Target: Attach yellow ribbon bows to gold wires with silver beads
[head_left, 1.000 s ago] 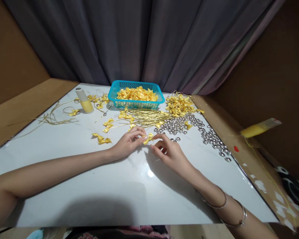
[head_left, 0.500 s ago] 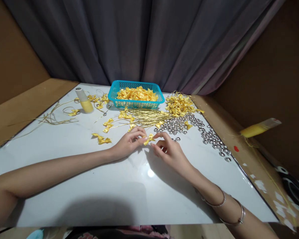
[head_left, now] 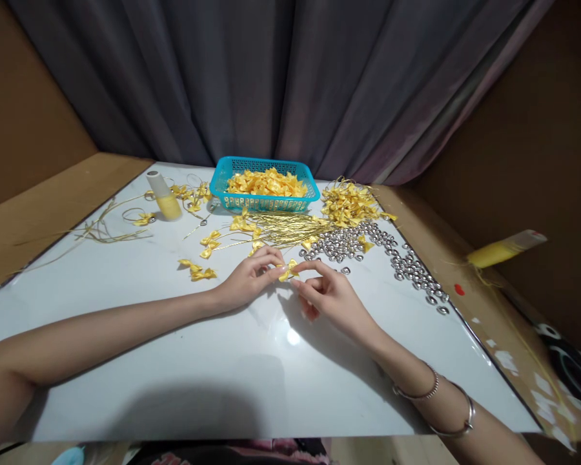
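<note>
A yellow bow [head_left: 287, 271] is lying in front of the turquoise basket [head_left: 266, 203], on the person's side and well apart from it, with the left hand [head_left: 249, 276] on one side and the right hand [head_left: 339, 300] on the other. The left hand, forward and slightly left of the basket, is pinching the bow's left end between thumb and fingers, so the bow is poking out just beyond those fingertips, towards the right hand. The right hand, forward and to the right of the basket, is holding its forefinger tip against or just beside the bow's right end; its thumb is pointing close below, and its other fingers are curling in under the palm. Whether that hand is gripping anything between thumb and forefinger cannot be made out.

Directly in front of the basket a bundle of golden wires [head_left: 295, 229] is lying crosswise, and silver beads [head_left: 336, 245] are spreading forward and to its right. A heap of wired bows [head_left: 351, 205] is sitting just right of the basket, a yellow spool [head_left: 168, 206] is standing to its left, and loose bows are filling the basket itself.
</note>
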Tool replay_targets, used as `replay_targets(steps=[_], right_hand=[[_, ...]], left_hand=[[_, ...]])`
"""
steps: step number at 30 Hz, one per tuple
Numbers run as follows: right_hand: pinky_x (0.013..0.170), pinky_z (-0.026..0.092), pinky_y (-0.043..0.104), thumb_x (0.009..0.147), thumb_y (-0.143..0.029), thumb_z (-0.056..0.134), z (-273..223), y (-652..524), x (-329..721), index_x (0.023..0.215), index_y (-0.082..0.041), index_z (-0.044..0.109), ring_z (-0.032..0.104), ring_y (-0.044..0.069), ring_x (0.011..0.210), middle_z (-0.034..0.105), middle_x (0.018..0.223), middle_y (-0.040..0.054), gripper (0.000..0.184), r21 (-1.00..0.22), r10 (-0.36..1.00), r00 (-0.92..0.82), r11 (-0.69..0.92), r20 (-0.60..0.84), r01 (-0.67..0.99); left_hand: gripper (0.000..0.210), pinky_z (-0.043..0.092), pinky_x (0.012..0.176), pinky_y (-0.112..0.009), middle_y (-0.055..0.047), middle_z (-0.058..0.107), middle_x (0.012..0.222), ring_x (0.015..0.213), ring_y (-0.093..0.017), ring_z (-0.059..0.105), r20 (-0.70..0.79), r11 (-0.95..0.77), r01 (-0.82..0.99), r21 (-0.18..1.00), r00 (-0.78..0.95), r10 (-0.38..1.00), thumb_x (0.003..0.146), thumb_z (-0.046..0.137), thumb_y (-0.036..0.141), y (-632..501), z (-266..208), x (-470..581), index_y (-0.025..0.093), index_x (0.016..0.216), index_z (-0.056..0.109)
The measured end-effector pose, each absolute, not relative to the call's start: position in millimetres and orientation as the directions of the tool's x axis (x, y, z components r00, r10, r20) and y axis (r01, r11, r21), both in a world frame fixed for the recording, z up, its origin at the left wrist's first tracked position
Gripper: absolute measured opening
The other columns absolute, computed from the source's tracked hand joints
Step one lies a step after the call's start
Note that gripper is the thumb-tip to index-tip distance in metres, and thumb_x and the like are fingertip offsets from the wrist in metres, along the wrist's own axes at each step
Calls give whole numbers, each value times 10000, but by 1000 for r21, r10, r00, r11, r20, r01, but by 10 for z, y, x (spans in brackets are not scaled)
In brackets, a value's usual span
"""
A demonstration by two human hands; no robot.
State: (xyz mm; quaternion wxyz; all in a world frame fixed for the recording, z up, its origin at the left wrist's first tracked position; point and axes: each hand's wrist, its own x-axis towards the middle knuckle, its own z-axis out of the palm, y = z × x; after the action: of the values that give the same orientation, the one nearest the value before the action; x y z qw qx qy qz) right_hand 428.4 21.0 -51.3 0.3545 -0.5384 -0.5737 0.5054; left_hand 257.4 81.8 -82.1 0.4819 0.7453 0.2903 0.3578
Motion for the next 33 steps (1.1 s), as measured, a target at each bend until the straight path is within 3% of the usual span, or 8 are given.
replay_targets(steps=[8,13,19,26,29,33], right_hand=[[392,364,204,815,-330,539,-488,217,4287,910,-181,490,445,87,352,521,444,-67,184,-965,967,-184,-132,-175,225],[427,332,207,812,-338,533,-574,220,4297,915,-193,467,405,92,373,465,431,-90,190,-937,993,-119,21,-22,348],[461,273,210,845,-309,476,-706,204,4308,956,-165,537,389,98,404,447,471,-65,192,-609,957,-122,262,263,749],[413,203,204,901,-291,394,-783,201,4295,930,-144,610,390,90,339,471,412,-49,263,-251,844,-198,359,498,899],[400,196,207,914,-275,371,-803,208,4284,911,-139,621,398,92,326,477,397,-45,285,-177,797,-231,387,558,905],[401,219,202,914,-246,353,-808,204,4283,939,-132,623,399,89,330,500,417,-37,294,-214,821,-232,389,522,896]], left_hand=[[169,337,893,-307,-42,486,934,960,-176,466,253,-367,85,926,581,773,884,505,289,822,-834,2570,174,791,586],[171,341,886,-300,-38,485,926,961,-175,467,246,-358,78,931,590,769,880,506,287,818,-827,2570,175,782,590],[198,348,900,-315,-41,494,950,972,-183,470,211,-324,81,943,605,768,874,517,337,825,-834,2563,178,792,604],[187,379,856,-297,-44,477,948,964,-173,460,204,-305,63,950,616,761,881,510,300,824,-832,2570,168,783,599],[195,404,822,-289,-43,478,941,955,-175,464,200,-305,69,950,618,760,881,506,309,821,-820,2575,170,782,599],[206,427,757,-276,-41,480,940,938,-175,468,192,-294,67,953,617,763,879,504,322,822,-823,2580,173,768,592]])
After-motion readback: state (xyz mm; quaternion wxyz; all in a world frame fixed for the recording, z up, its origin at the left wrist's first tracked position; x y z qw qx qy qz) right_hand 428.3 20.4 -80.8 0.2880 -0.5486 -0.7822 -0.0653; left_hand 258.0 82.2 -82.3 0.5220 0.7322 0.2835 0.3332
